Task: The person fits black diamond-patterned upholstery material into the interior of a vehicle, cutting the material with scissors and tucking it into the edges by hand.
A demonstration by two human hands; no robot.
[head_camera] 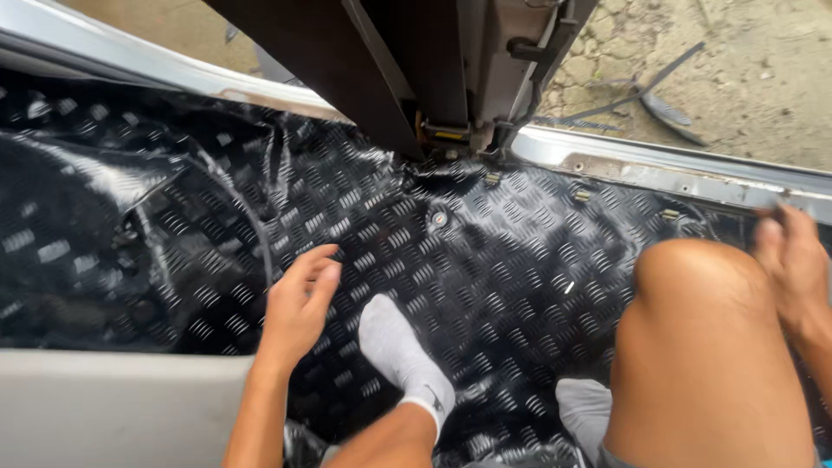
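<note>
Now the left hand (299,303) rests open, fingers spread, on the black checker-plate floor mat (485,260); the right hand (790,260) (blurred, grip unclear) sits at the mat's three-o'clock edge beside the silver door sill (659,173).

A glossy black checker-plate floor mat (503,251) covered the vehicle floor; my left hand (299,303) and my white-socked foot (403,351) rested on it.

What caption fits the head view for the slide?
Left hand pressing black tread-pattern mat on a vehicle floor; right hand at the sill.
</note>
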